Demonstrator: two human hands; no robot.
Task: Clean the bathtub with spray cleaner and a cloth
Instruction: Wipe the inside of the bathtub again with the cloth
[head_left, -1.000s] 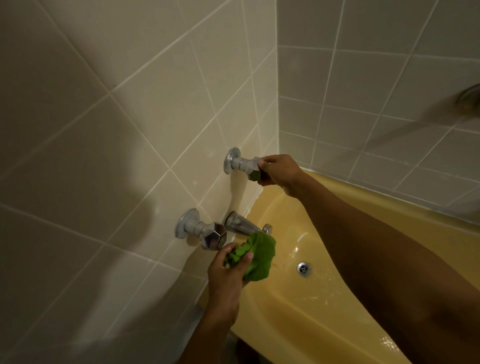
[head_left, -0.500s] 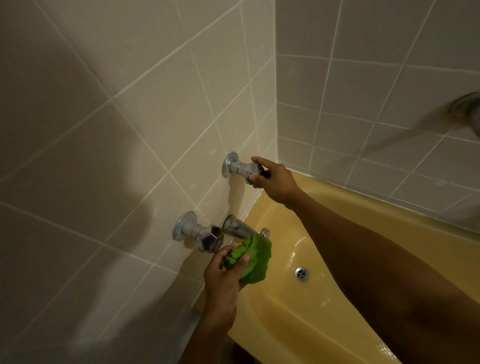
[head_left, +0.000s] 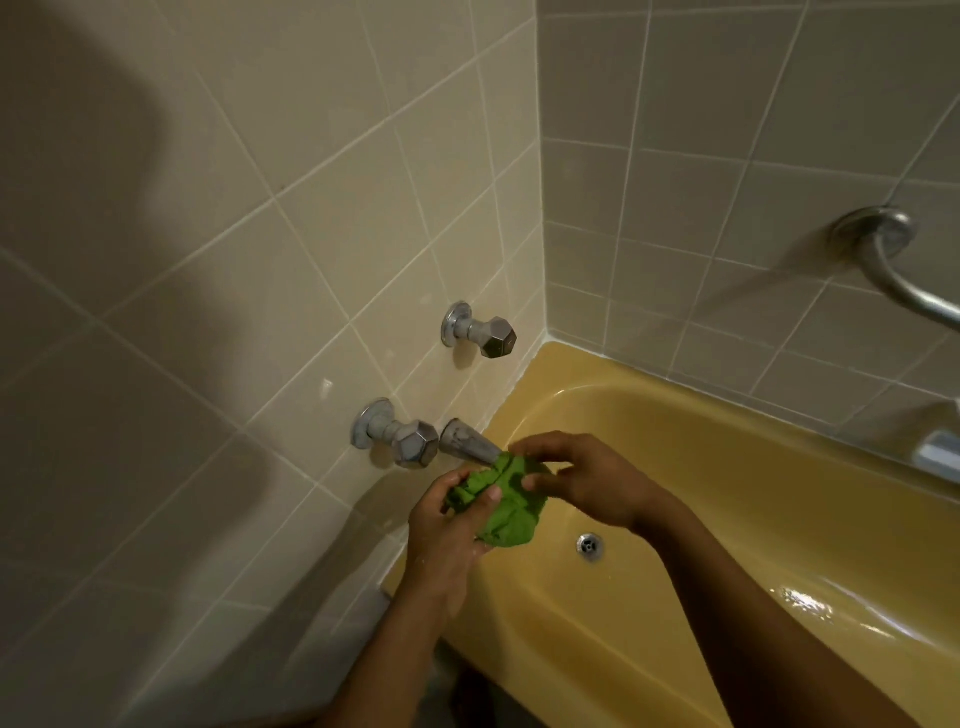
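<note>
1. 2 bare hands met over the tap end of the yellow bathtub (head_left: 675, 415), both on 1 bunched green cloth (head_left: 511, 512).
2. The left hand (head_left: 449, 540) gripped the cloth from the near side, its fingers and thumb curled tight around the crumpled upper part.
3. The right hand (head_left: 587, 480) reached in from the right, its fingers bent and slightly spread, the tips touching the top and right side of the cloth; whether they pinched it firmly could not be told.
4. The cloth hung just under the tip of the metal spout (head_left: 465, 441), and its top edge appeared to touch the spout end.
5. 2 faceted metal tap handles stuck out of the tiled wall (head_left: 260, 260): the lower tap handle (head_left: 413, 444) just left of the spout, the upper tap handle (head_left: 493, 335) higher and nearer the corner, both free of any hand.
6. The drain (head_left: 589, 545) sat in the tub floor, right of the cloth and below the right wrist.
7. Wet glare showed on the tub floor at the right.
8. 1 curved metal grab bar (head_left: 893, 260) was fixed to the far wall.
</note>
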